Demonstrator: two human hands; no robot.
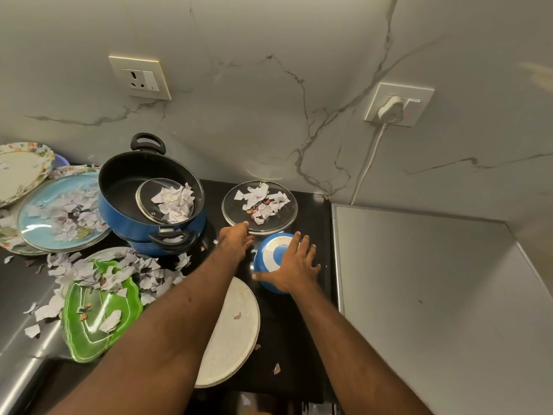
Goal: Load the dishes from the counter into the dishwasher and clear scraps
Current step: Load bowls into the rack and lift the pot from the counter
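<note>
Grey surface (419, 280): we see a bare slab filling 3 to 5 o'clock. Its left edge butts against the counter.
Counter (287, 327): black, crowded from 7 to 10 o'clock. A bare strip runs along its right edge at 5 o'clock.
Blue pot (125, 217): at 10 o'clock, stacked on a second pot, with a small lid (146, 202) inside.
Green plate (89, 333): at 8 o'clock, strewn with paper.
White plate (236, 333): at 6 o'clock, partly under our left arm and near the front edge.
Glass lid (287, 215): at centre, near the wall, flat on the counter.
Blue bowl (270, 253): upturned, just beside the lid at its 5 o'clock.
Right hand (296, 265): fingers straight and spread, lying flat on the bowl.
Left hand (235, 239): fingers relaxed, gripping nothing, one fingertip touching the lid's near rim.
Scraps (260, 202): torn paper heaped on the lid.
</note>
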